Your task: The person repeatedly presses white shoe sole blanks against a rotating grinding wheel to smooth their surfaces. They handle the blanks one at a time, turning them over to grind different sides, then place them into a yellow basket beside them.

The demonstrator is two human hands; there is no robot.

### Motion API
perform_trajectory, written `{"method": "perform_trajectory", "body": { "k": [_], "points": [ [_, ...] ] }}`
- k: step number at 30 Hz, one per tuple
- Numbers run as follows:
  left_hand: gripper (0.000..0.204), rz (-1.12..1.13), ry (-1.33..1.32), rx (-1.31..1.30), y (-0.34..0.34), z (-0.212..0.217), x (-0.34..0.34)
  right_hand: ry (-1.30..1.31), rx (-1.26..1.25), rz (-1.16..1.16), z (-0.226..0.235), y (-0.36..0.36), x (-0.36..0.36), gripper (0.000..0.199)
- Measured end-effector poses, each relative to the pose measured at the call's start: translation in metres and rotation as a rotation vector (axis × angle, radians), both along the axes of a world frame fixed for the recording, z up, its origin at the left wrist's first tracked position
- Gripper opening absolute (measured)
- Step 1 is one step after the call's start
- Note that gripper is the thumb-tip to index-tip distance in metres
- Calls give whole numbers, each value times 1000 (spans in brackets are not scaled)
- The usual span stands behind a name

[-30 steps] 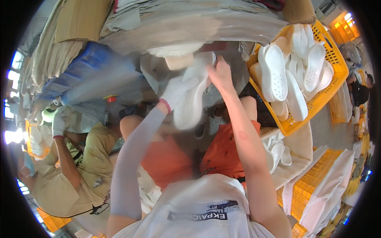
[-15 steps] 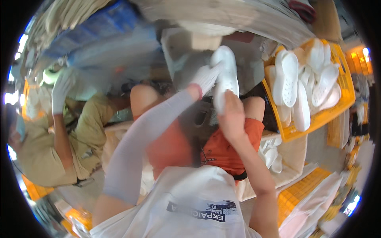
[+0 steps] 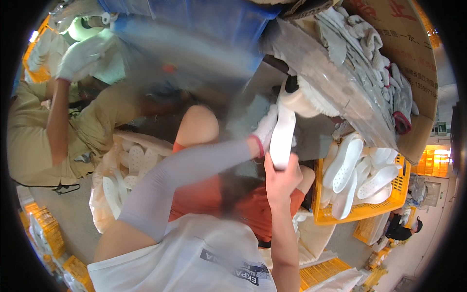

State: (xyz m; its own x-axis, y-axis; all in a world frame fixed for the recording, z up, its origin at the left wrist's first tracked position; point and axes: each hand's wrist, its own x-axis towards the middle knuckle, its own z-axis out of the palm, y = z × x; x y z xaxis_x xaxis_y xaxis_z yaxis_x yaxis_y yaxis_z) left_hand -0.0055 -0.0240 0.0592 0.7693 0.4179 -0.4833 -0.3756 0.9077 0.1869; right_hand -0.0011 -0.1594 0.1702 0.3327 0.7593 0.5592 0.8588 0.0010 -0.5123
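Hands (image 3: 275,155) gripping white insole (image 3: 282,137), upright between

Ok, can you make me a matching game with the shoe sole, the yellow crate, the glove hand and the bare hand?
Things:
1. white sole
2. yellow crate
3. left hand
4. right hand

States:
a. wears a white glove
b. bare, grips the sole's lower end
c. held against the fluffy wheel
d. full of white soles, at the right

Pairs: 1-c, 2-d, 3-a, 4-b
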Motion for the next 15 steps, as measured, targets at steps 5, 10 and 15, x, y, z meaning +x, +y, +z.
{"method": "perform_trajectory", "body": {
  "k": [5, 10, 15],
  "points": [
    [58, 155, 262, 245, -5, -18, 11, 227, -165, -63, 11, 0, 0, 32],
    [69, 31, 636, 858, 1, -33, 1, 365, -164, -104, 3, 4, -5, 32],
    [64, 247, 693, 746, 6, -7, -13, 365, -82, -98, 4, -5, -7, 36]
  ]
}}
